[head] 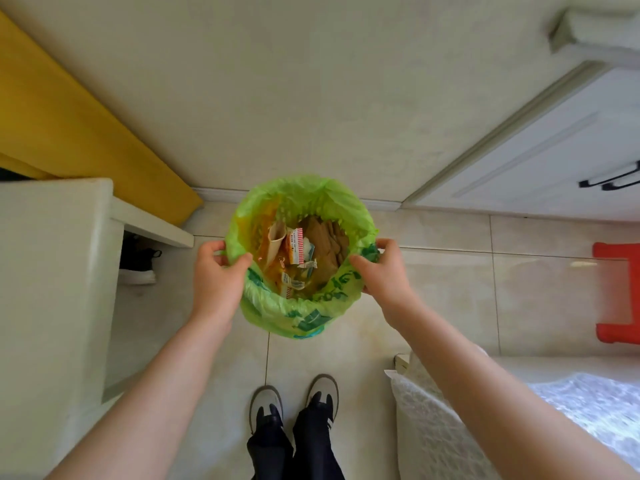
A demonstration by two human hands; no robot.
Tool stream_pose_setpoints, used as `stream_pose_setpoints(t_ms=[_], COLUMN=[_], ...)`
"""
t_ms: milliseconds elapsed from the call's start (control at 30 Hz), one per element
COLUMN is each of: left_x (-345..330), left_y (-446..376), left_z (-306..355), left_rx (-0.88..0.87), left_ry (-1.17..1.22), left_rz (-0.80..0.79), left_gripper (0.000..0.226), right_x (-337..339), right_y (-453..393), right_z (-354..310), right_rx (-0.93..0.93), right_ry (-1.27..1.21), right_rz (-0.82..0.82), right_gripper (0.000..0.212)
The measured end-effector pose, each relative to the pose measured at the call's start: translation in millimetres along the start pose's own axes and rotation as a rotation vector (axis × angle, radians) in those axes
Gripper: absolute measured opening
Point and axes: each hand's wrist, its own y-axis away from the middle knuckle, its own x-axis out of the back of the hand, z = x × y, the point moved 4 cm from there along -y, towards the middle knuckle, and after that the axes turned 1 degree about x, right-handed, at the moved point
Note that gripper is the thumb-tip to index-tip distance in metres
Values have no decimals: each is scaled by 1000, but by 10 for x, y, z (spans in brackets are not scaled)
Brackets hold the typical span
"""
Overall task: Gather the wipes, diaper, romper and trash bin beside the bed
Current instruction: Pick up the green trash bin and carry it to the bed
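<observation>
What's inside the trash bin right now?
The trash bin, gripped by left hand and right hand, holds crumpled wrappers and brown paper. The green liner hides the walls; anything underneath is covered.

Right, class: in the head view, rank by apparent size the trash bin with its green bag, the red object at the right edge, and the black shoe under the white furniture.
1. trash bin
2. red object, cut off by the frame
3. black shoe, partly hidden
</observation>
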Motion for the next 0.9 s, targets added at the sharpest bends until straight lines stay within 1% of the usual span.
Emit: stream_pose_setpoints(t_ms=[100,233,367,467,567,633,700,800,900], left_x=[286,632,924,1114,1264,1367,1465,1577,1669], left_y=[542,1303,1981,2376,2641,2773,2876,3017,3087], left_z=[658,1346,1846,2095,2229,2278,2315,2357,2345], left_rx=[-186,-333,-439,-508,-536,-556,-561,-596,-603], left_ry=[-19,-51,-63,-95,-118,-143,-175,-221,-241], left_rz=[53,88,112,106,74,49,16,-88,-225], left_gripper=[33,34,37,38,40,42,50,65,64], right_x=[411,895,1259,1464,1571,1624,1659,1655,1574], right_y=[614,1439,2142,2575,2918,3102,3264,3502,3705], right_z=[-483,-1029,-1429,-1592,-1675,-1691,-1676,-1603,-1496], right_rx=[88,233,372,444,511,517,504,477,427], right_ry=[-81,-35,-27,26,92,125,132,148,183], right_rz=[34,110,157,193,213,238,247,299,374], right_gripper=[38,45,69,78,78,77,77,78,77])
